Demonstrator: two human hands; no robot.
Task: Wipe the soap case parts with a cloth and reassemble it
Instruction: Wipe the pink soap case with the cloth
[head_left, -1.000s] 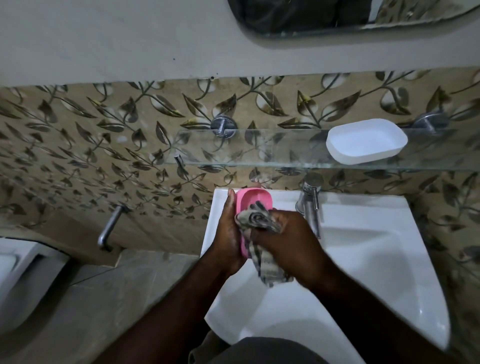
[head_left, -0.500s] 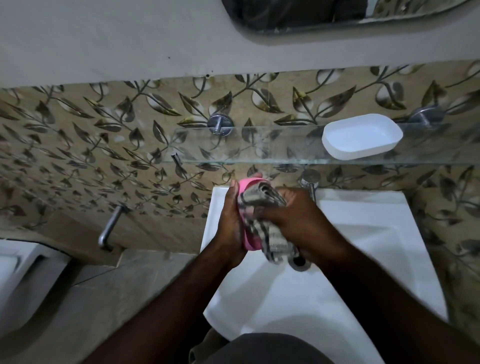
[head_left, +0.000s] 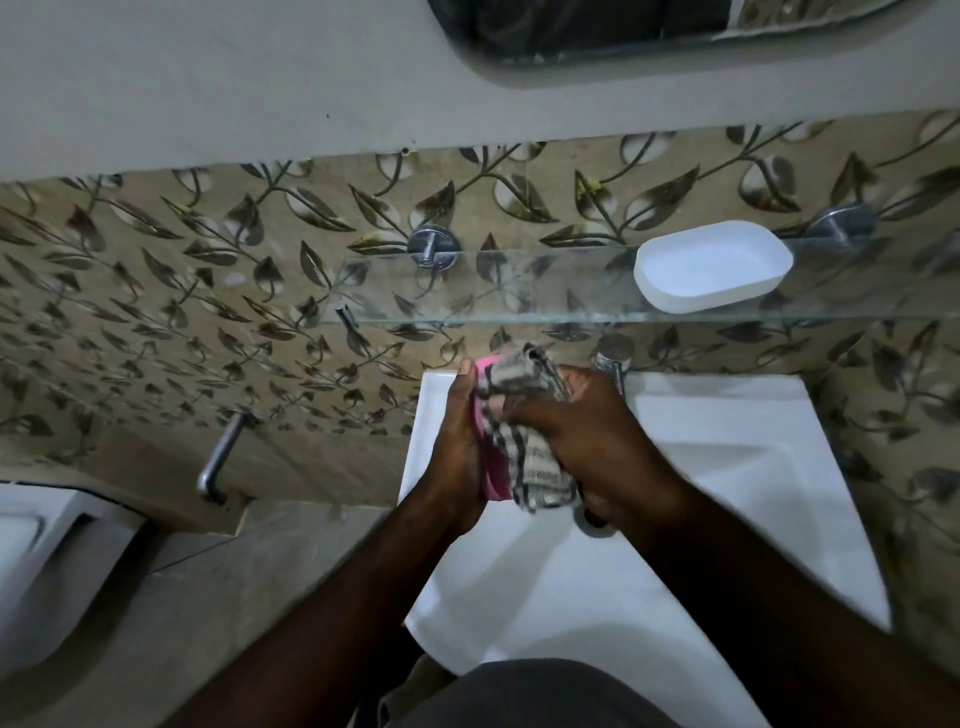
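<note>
Wiping is the step in hand: over the sink's (head_left: 753, 545) back-left corner, the left hand (head_left: 452, 447) curls its fingers round the pink case part (head_left: 491, 480) and the right hand (head_left: 592, 441) clutches the cloth (head_left: 535, 462) against it. The next move likely calls for fetching the white case part (head_left: 711, 265) from the right end of the glass shelf (head_left: 467, 312).

We hold case part (head_left: 492, 480) in left hand (head_left: 452, 447), cloth (head_left: 540, 473) in right hand (head_left: 592, 441), over sink (head_left: 727, 493); other part (head_left: 711, 267) sits on shelf (head_left: 493, 291) behind, right.
</note>
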